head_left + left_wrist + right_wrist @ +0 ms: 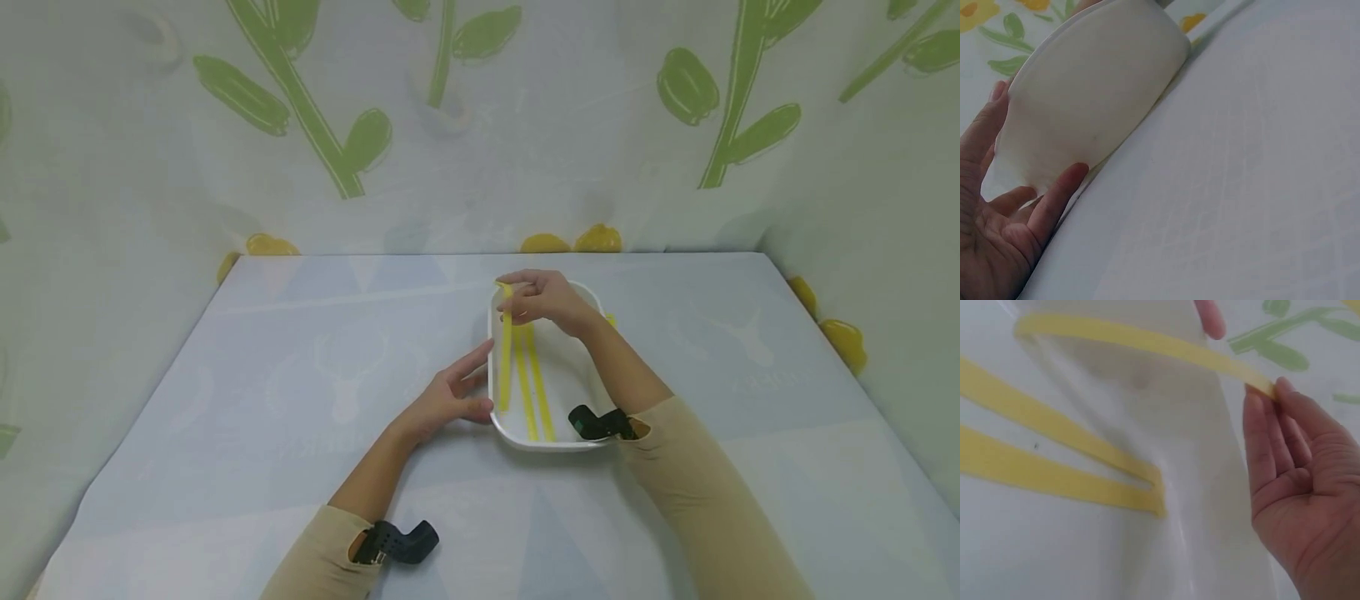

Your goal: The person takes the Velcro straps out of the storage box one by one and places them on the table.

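Note:
A white, oblong tray with raised sides (pixel 573 375) stands on the table. My right hand (pixel 547 298) is over its far end, pinching one end of a flat yellow strip (pixel 506 367) between thumb and fingers. In the right wrist view this strip (pixel 1129 339) arches from the fingertips down into the tray. Two more yellow strips (pixel 534 383) lie side by side lengthwise on the tray's bottom. My left hand (pixel 450 396) touches the tray's left side with spread fingers. The left wrist view shows the fingertips against the tray's outer wall (pixel 1097 81).
A small yellow piece (pixel 611 319) shows at the tray's right rim, partly behind the right forearm. A pale patterned cloth (pixel 300 375) covers the table. Behind it and at the sides rise pale walls (pixel 525 167) printed with green leaves and yellow shapes.

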Motion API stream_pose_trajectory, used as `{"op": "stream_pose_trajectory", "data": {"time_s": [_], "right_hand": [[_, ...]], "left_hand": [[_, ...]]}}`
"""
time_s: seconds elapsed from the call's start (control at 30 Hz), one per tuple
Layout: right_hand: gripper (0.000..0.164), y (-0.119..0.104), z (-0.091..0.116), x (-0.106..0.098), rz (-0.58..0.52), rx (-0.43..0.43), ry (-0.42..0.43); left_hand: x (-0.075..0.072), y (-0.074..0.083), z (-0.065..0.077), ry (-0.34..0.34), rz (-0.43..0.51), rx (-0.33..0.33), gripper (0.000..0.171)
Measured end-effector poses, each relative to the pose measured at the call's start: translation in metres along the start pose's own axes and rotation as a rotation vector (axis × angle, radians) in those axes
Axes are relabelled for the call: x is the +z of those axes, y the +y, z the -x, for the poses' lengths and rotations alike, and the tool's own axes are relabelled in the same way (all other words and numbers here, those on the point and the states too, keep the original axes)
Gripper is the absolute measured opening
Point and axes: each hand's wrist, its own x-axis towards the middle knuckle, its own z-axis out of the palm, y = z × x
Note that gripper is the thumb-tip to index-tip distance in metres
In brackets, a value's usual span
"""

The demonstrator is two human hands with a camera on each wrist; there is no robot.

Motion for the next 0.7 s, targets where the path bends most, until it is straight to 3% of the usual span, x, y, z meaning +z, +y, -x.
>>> {"op": "stream_pose_trajectory", "data": {"time_s": [0.43, 0.53, 0.7], "right_hand": [[0.044, -0.017, 0.006, 0.000, -0.190, -0.136, -0.023], [0.051, -0.023, 0.008, 0.000, -0.233, -0.153, -0.036], [0.067, -0.031, 0.012, -0.002, -0.203, -0.150, -0.033]], "left_hand": [[-0.002, -0.002, -0.002, -0.008, -0.037, 0.021, 0.088], [-0.003, -0.003, -0.002, -0.011, -0.044, 0.026, 0.089], [-0.004, -0.004, -0.003, -0.018, -0.053, 0.029, 0.094]]}}
